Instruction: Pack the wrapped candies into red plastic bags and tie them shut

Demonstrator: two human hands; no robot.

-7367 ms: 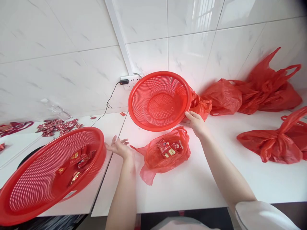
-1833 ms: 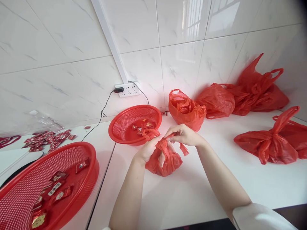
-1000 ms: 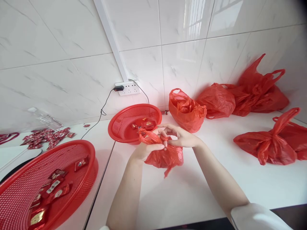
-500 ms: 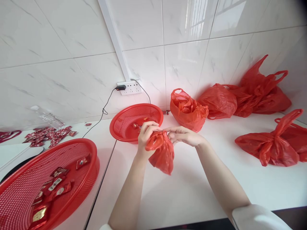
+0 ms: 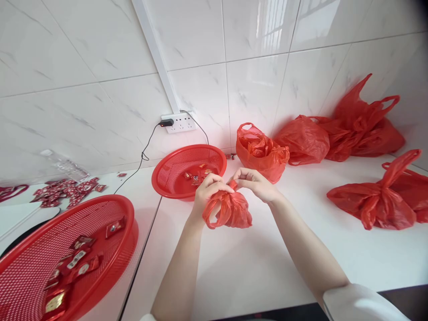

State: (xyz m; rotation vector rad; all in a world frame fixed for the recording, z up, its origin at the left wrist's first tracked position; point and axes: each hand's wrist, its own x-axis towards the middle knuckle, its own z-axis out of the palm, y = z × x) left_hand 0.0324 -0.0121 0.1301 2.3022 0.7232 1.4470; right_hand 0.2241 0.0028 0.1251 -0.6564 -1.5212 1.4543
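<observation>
A small red plastic bag point(image 5: 232, 211) hangs between my two hands above the white table, its neck gathered and twisted. My left hand point(image 5: 207, 196) is closed on the gathered neck, and a loose handle loop droops below its fingers. My right hand point(image 5: 256, 185) pinches the bag's upper end from the other side, thumb and fingers together. Just behind my left hand stands a round red basket point(image 5: 160, 185) with a few small wrapped packets point(image 5: 196, 179) in it. What is inside the held bag cannot be seen.
A larger red basket point(image 5: 129, 214) with several red packets stands at left. Behind it lie a packet pile point(image 5: 67, 191) and a clear bottle point(image 5: 67, 167). An open red bag point(image 5: 261, 156), several filled bags point(image 5: 307, 140) and a knotted bag point(image 5: 384, 203) occupy the right. A power strip point(image 5: 180, 123) is on the wall.
The bag has swung up and tilted to the right. My right hand has moved inward, its fingers going from stretched out to pinching the bag's top.
</observation>
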